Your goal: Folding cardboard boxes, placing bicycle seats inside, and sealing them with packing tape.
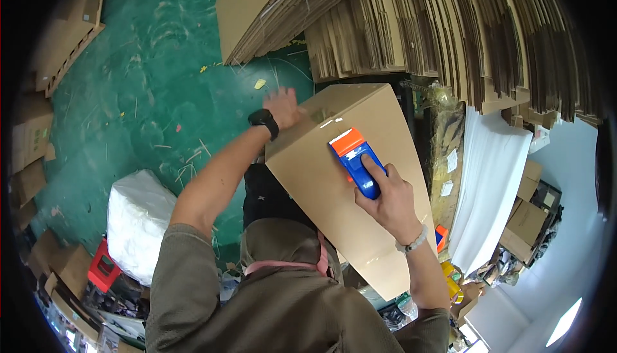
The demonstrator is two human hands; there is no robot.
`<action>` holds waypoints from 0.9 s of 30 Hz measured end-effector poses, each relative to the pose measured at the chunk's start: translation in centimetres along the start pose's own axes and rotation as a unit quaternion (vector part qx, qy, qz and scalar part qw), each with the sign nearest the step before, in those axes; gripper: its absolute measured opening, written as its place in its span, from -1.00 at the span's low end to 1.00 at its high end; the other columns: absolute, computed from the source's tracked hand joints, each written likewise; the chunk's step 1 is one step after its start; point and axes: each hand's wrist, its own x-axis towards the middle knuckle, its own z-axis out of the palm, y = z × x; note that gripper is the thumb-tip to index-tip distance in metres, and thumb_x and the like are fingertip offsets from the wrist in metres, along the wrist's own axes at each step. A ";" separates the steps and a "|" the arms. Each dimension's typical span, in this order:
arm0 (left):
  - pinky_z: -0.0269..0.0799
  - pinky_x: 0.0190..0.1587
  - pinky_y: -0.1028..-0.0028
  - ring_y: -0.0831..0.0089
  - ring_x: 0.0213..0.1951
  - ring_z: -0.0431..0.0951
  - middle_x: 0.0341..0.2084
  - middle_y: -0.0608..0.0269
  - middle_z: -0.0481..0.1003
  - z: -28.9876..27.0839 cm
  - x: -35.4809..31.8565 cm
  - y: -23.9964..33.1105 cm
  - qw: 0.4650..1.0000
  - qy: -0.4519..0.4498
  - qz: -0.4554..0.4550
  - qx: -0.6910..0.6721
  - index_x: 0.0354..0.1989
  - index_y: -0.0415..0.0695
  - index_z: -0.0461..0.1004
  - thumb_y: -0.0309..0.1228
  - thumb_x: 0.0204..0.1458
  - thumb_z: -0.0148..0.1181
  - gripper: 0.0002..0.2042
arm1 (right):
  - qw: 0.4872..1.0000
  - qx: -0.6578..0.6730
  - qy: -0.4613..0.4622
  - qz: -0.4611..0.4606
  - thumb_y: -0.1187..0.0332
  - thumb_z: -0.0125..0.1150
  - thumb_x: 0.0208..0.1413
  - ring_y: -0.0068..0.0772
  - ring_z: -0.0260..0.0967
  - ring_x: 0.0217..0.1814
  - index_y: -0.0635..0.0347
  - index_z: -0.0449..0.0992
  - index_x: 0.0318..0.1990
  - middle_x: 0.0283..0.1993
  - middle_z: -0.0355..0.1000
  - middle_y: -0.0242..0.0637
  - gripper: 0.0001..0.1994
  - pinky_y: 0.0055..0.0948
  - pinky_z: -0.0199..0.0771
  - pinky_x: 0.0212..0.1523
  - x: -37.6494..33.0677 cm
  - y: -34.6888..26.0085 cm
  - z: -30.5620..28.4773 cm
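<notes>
a cardboard box (334, 179) is seen in the middle of the frame, tilted, its long top face running from the upper centre down toward the lower right. a blue tape dispenser (355, 161) with an orange front is pressed flat against that top face, just right of centre. the dispenser's blue handle is gripped by the right hand (387, 200), whose fingers are wrapped closed around it; a pale beaded bracelet (412, 242) is worn on that wrist. the left hand (283, 106) is laid against the far upper corner of the box, above and left of the dispenser, with the fingers spread open and flat on the cardboard rather than curled around anything. a black watch (264, 120) is worn on the left wrist.

a large stack of flattened cardboard sheets (437, 25) is spread across the upper right of the frame, well above the box. the green floor (148, 77) is shown across the upper left, littered with small scraps. a white wrapped bundle (138, 221) is set at the lower left, with a small red crate (103, 266) just beside its lower edge. a white sheet-like roll (491, 186) is seen at the right, close to the box's right edge, and more small cardboard boxes (524, 221) are piled further right.
</notes>
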 end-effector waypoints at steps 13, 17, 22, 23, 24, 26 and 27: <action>0.18 0.29 0.45 0.39 0.24 0.32 0.26 0.06 0.31 -5.0 -3.1 7.3 0.849 -0.337 0.062 -0.403 0.31 -0.21 0.28 0.14 0.23 -0.04 -0.31 | 0.998 0.001 -0.064 -0.022 0.13 0.32 -0.06 0.09 0.47 -0.37 -0.08 0.44 0.16 -0.35 0.45 -0.02 -0.45 -0.08 0.46 -0.32 -1.3 4.0 -2.5; 0.31 0.17 0.47 0.46 0.09 0.45 0.12 0.19 0.45 -5.4 -4.1 8.0 0.851 -0.322 -0.077 -0.408 0.19 -0.22 0.40 0.11 0.22 0.00 -0.38 | 0.996 -0.008 -0.089 0.000 0.12 0.32 -0.04 0.01 0.47 -0.41 -0.13 0.43 0.19 -0.38 0.43 -0.07 -0.44 -0.10 0.46 -0.39 -11.1 9.2 -1.9; 0.33 0.19 0.35 0.26 0.17 0.41 0.21 0.05 0.38 -5.3 -6.0 9.2 0.953 -0.137 -0.003 -0.271 0.22 -0.28 0.34 0.08 0.19 0.05 -0.35 | 0.983 -0.035 -0.159 0.085 0.10 0.31 -0.07 -0.04 0.50 -0.43 -0.17 0.40 0.22 -0.40 0.44 -0.10 -0.40 -0.12 0.51 -0.39 -31.1 18.8 -0.9; 0.30 0.22 0.30 0.15 0.20 0.37 0.22 -0.03 0.35 -5.3 -6.4 9.4 0.998 0.028 0.054 -0.033 0.22 -0.30 0.32 0.03 0.18 0.07 -0.37 | 0.981 -0.036 -0.158 0.105 0.09 0.31 -0.08 -0.04 0.50 -0.45 -0.17 0.41 0.21 -0.40 0.44 -0.10 -0.40 -0.11 0.52 -0.40 -34.1 19.8 -0.3; 0.26 0.25 0.24 0.04 0.23 0.33 0.24 -0.11 0.32 -5.1 -7.0 9.6 0.953 0.190 0.108 0.209 0.22 -0.31 0.30 -0.03 0.18 0.09 -0.38 | 0.979 -0.036 -0.158 0.124 0.09 0.32 -0.10 -0.05 0.50 -0.46 -0.18 0.42 0.20 -0.40 0.44 -0.11 -0.39 -0.11 0.53 -0.40 -36.2 20.6 0.3; 0.03 0.37 0.05 -0.12 0.29 0.22 0.20 -0.20 0.32 3.6 -12.2 20.0 0.853 0.304 0.348 0.241 0.23 -0.25 0.29 -0.21 0.13 0.11 -0.47 | 0.979 -0.040 -0.127 0.157 0.13 0.32 -0.12 -0.03 0.50 -0.45 -0.15 0.45 0.17 -0.41 0.46 -0.09 -0.42 -0.12 0.51 -0.43 -37.9 21.1 1.2; -0.04 0.38 0.01 -0.10 0.32 0.17 0.25 -0.16 0.27 9.3 -16.7 23.8 0.881 0.237 0.388 0.132 0.26 -0.20 0.27 -0.20 0.14 0.10 -0.46 | 0.980 -0.020 -0.136 0.141 0.13 0.32 -0.13 -0.02 0.48 -0.46 -0.13 0.46 0.15 -0.42 0.44 -0.09 -0.43 -0.11 0.49 -0.43 -37.4 21.4 1.4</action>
